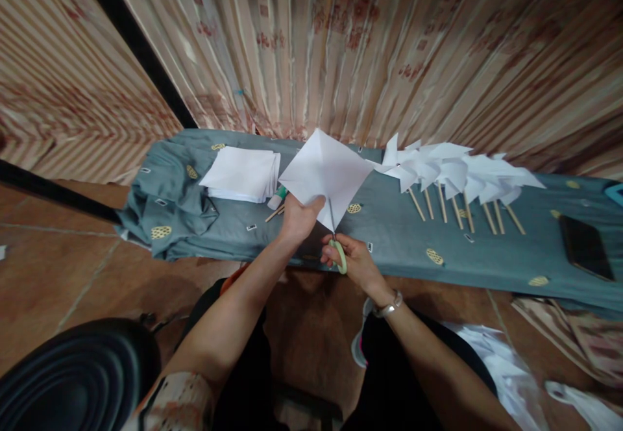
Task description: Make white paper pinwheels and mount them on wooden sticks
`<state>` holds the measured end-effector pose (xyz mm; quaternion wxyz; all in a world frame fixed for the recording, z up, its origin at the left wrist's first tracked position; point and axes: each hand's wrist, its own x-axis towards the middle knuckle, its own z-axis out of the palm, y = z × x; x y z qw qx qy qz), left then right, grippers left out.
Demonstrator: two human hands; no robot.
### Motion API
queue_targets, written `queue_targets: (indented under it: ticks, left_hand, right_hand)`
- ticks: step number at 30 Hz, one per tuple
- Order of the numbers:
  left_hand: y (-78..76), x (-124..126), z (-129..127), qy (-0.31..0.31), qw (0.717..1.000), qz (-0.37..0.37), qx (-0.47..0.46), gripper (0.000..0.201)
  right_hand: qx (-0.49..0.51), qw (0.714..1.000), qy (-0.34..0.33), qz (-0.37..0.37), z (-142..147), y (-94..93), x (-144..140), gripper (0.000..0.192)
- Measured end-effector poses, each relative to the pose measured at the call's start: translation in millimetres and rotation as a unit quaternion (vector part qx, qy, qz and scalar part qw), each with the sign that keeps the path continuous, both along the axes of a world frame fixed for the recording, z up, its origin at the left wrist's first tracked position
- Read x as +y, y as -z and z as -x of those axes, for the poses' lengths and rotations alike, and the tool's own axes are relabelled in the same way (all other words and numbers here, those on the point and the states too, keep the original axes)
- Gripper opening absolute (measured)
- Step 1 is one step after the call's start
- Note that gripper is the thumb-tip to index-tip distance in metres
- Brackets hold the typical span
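My left hand holds a white square sheet of paper by its lower left edge, lifted over the bench. My right hand grips a pair of scissors with pale green handles. The blades point up into the paper's bottom corner. A wristwatch sits on my right wrist.
A grey-green cloth covers the low bench. On it lie a stack of white paper, a glue stick, several white paper pinwheels on wooden sticks and a dark phone. Paper scraps lie on the floor at right.
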<state>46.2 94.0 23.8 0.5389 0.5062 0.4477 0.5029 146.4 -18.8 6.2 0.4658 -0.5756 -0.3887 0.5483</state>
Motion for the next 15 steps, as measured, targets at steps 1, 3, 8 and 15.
queue_targets:
  ticks: [1,3,8,15]
  left_hand:
    - [0.9,-0.4,-0.3,0.001,1.000,0.002,0.004,0.018]
    - [2.5,-1.2,-0.7,0.003,1.000,0.004,0.008,0.017]
    - [4.6,-3.2,-1.3,0.008,1.000,0.001,0.013,0.017]
    - [5.0,-3.6,-1.9,0.008,1.000,-0.009,0.005,0.019]
  right_hand:
    - [-0.003,1.000,0.002,-0.003,-0.3,0.9,0.0,0.044]
    - [-0.005,1.000,0.007,-0.008,-0.7,2.9,0.2,0.045]
    - [-0.008,1.000,0.009,-0.009,-1.6,6.0,1.1,0.048]
    - [-0.024,1.000,0.005,-0.017,-3.2,5.1,1.0,0.049]
